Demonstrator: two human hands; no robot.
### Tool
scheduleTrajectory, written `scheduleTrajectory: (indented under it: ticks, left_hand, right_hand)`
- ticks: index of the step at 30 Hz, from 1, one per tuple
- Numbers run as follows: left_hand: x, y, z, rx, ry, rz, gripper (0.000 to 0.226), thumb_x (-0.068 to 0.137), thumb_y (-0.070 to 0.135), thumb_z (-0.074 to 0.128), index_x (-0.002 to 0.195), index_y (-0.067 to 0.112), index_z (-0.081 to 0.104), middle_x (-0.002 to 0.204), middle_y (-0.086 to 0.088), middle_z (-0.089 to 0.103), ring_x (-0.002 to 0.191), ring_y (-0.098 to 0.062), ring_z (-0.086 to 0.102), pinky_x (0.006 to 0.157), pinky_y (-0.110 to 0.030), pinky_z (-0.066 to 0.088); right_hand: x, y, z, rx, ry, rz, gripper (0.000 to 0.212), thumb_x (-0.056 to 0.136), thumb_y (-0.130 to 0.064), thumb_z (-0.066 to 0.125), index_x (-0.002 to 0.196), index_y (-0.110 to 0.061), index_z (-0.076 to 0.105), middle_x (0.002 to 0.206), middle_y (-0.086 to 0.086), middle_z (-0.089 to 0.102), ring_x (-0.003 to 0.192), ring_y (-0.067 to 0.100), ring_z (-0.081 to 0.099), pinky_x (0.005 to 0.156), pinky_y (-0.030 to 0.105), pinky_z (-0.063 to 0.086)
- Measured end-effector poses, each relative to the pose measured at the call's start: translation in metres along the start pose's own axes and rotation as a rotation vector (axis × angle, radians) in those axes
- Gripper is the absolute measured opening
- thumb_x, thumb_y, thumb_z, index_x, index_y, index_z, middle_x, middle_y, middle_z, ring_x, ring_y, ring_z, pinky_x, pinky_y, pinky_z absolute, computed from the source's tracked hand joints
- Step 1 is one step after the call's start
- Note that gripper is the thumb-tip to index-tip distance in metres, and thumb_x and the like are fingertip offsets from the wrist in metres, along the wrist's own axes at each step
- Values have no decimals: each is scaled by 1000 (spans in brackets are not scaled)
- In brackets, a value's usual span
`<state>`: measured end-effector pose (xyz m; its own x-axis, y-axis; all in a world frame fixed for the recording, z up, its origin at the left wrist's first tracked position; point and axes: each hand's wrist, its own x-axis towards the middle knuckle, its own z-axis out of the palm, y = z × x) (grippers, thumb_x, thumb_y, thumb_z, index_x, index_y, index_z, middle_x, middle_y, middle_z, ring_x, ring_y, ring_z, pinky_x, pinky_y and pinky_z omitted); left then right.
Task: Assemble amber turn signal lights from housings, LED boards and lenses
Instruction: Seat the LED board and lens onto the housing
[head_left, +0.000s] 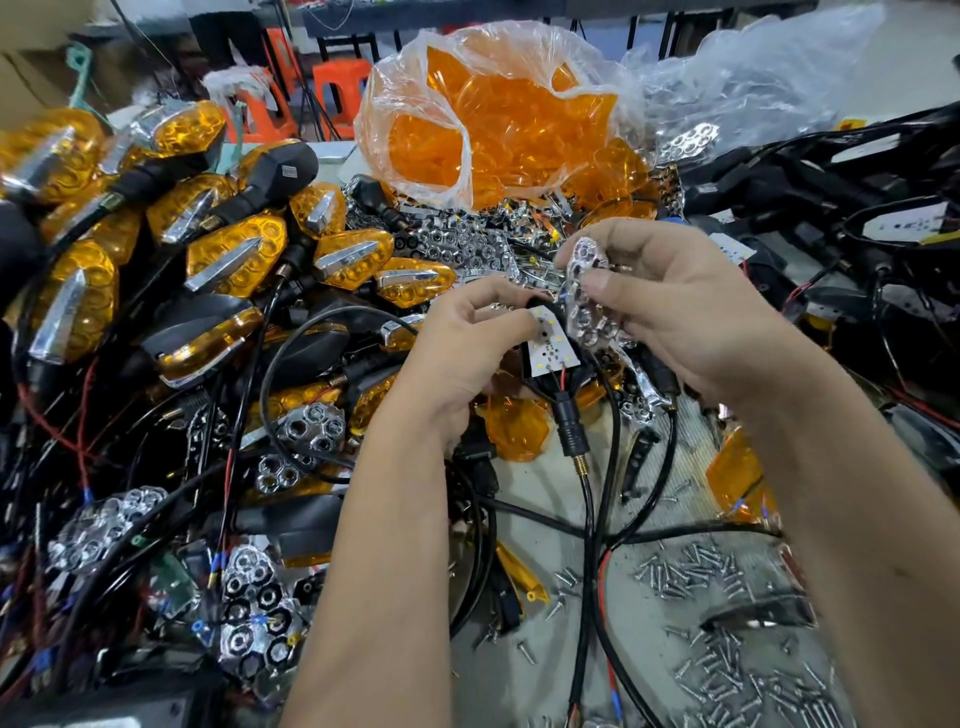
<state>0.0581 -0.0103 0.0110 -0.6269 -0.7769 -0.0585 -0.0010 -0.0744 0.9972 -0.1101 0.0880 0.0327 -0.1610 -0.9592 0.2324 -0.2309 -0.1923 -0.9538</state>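
Note:
My left hand (462, 353) grips a black housing whose white LED board (551, 347) faces up, its black stem and cable (571, 431) hanging below. Just right of it, my right hand (675, 306) pinches a chrome honeycomb reflector (587, 296), held tilted right beside the board. A loose amber lens (519, 423) lies on the table under the hands.
Finished amber lights (234, 260) pile up at the left. A plastic bag of amber lenses (493, 119) stands behind. Chrome reflectors (306, 431) and wires are scattered at the left, black housings (831, 182) at the right, several screws (727, 665) at the front right.

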Motion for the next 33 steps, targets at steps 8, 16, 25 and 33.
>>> scheduleTrajectory:
  ticks: [8,16,25,33]
  left_hand:
    - [4,-3,-3,45,-8,-15,35,91,5,66,69,31,72,79,-6,72,63,-22,70,51,-32,56]
    - [4,-5,-4,18,-44,-45,38,98,10,65,67,33,73,74,0,72,64,-18,72,54,-36,60]
    - [5,-7,-6,-38,-14,-71,23,95,1,62,83,20,66,70,-3,71,57,-16,69,47,-31,57]
    - [5,-8,-6,-122,-40,-75,24,93,-3,62,83,19,66,76,-6,71,64,-21,68,53,-38,61]
  right_hand:
    - [1,-1,4,-158,-64,-107,15,87,-8,81,99,-17,80,93,8,76,81,42,71,79,51,59]
    - [2,-2,7,-214,-95,-65,18,84,-11,85,101,-17,80,93,20,71,77,60,61,77,70,53]
    - [5,1,11,-415,-1,-136,23,80,-14,89,91,-14,70,93,0,69,66,-3,58,61,13,44]
    - [6,5,9,-327,-69,-74,20,86,-13,84,98,-19,69,95,0,66,88,28,61,74,35,56]
